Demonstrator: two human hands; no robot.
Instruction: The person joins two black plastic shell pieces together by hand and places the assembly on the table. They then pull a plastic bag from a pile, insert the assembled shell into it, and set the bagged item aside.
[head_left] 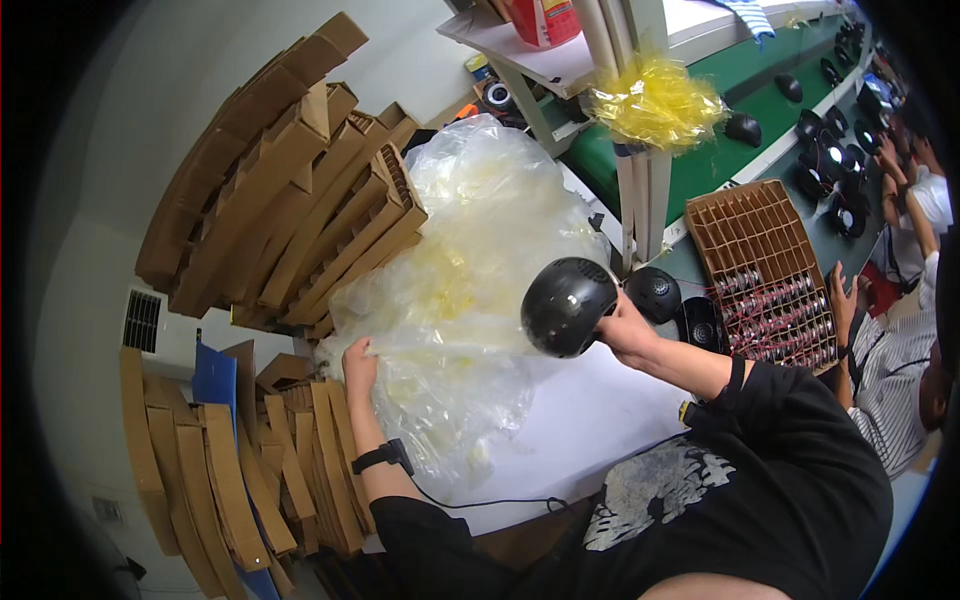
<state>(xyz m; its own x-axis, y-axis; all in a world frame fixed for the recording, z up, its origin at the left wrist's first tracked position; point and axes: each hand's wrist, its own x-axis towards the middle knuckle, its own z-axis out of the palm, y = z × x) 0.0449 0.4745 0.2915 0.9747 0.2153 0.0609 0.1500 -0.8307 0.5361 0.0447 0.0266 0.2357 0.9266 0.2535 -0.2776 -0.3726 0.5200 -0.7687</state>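
My right hand (626, 332) grips a glossy black rounded shell (563, 306) by its right side, with a patch of small holes near the top. The shell is held over the white table (590, 405). At the left, my left hand (359, 370) is closed on the edge of a clear plastic sheet (450, 349), pulled straight toward the shell. Whether the sheet touches the shell I cannot tell. Crumpled clear plastic (490, 190), tinted yellow in places, covers much of the table. Another black rounded shell (654, 294) sits just beyond my right hand.
Cardboard trays (290, 190) are stacked high at the left, with flattened cardboard (205, 480) below. A divided carton (745, 228) of small wired parts stands right. Yellow film (655, 105) hangs on a post. Green conveyor (770, 100) runs behind; a co-worker's hand (843, 298) is near the carton.
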